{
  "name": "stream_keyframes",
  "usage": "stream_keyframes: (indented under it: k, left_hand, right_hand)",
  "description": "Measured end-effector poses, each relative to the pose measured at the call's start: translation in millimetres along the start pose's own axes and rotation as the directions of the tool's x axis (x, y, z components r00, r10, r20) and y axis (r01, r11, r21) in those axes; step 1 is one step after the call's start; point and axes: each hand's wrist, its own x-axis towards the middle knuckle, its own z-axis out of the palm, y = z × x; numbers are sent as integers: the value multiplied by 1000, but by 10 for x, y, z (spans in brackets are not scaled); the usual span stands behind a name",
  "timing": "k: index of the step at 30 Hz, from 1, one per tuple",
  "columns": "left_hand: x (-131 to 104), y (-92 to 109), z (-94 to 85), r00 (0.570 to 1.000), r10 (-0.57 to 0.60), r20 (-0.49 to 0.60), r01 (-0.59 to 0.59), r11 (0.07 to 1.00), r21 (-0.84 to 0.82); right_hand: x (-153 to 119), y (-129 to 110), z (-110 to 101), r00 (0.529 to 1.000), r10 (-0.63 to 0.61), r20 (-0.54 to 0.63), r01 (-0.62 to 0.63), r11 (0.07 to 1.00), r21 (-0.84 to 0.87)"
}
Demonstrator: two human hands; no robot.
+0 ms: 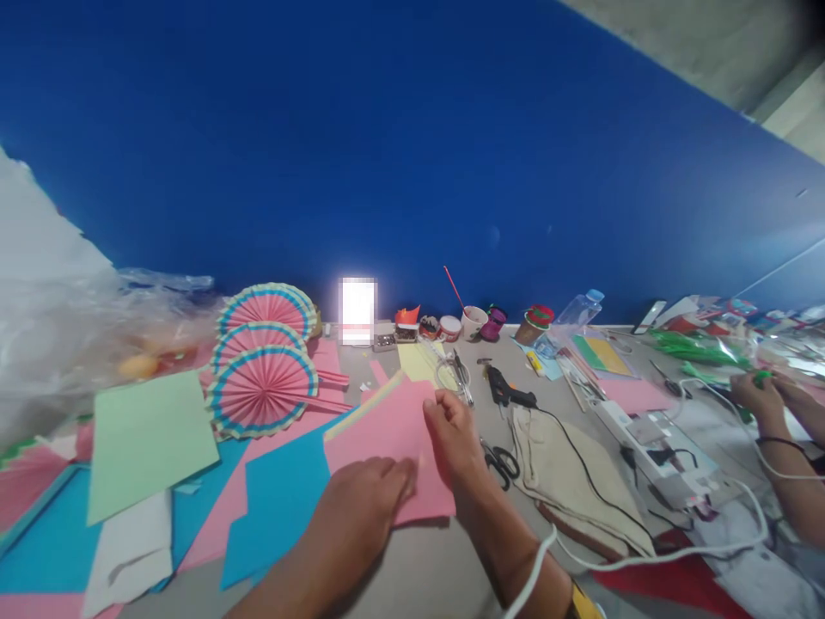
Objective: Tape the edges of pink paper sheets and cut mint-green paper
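A pink sheet of paper (377, 423), edged at its upper left by thin yellow and blue strips, is between my hands above the table. My right hand (456, 438) is closed on its right edge, thumb against fingers. My left hand (361, 499) grips the paper's lower left part, its fingers bent together and partly hidden. Blue paper sheets (284, 481) lie under and left of my left hand. Black-handled scissors (503, 464) rest just right of my right wrist. Pleated pink paper fans (264, 391) with blue and pale borders stand at the left.
A glue gun (506, 391) lies beyond my right hand, with a folded beige cloth (567, 468) nearby. Cups, including a white one (473, 322), line the blue wall. A power strip (670, 460) and a white cable are at right. Another person's hands (766, 400) work far right.
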Motion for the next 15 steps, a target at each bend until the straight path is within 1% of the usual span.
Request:
stream_keyframes:
  k: [2,4,6,8,9,10,11,12,13,14,15]
  left_hand:
    - [12,21,99,999,10,-44,-9,1000,17]
    - [15,29,162,995,19,-99,-19,1000,2]
    - [6,-4,175,988,30,-149,-42,996,-76]
    - [-5,-102,132,968,17,-250,-59,985,-163]
    - [-9,-175,88,946,-21,-324,-41,982,-185]
    - [-12,-260,28,908,-73,-412,-8,981,-192]
    - [-16,-354,-49,859,-138,-493,48,980,-192]
    - [-24,-447,-141,813,-213,-542,112,970,-214]
    - [-38,-535,-247,777,-270,-569,148,956,-252]
    - [-59,-609,-362,780,-343,-524,190,927,-324]
    - [-87,-666,-481,795,-419,-439,236,880,-412]
  right_hand:
    - [25,-25,-9,1000,-14,19,14,1000,-11]
    - [59,-34,-41,998,-34,54,36,999,-36]
    - [95,-42,-90,994,-23,107,28,998,-47]
    - [117,-77,-142,983,24,181,-15,998,-54]
    - [114,-113,-168,975,39,219,-27,998,-61]
    - [100,-161,-193,967,32,254,-15,997,-70]
    - [74,-221,-217,959,-1,285,24,996,-80]
    - [40,-290,-241,948,-56,314,88,992,-88]
    - [1,-361,-265,929,-128,346,172,980,-97]
    - [-37,-431,-289,905,-203,374,259,960,-103]
    - [-67,-493,-314,884,-270,381,332,938,-104]
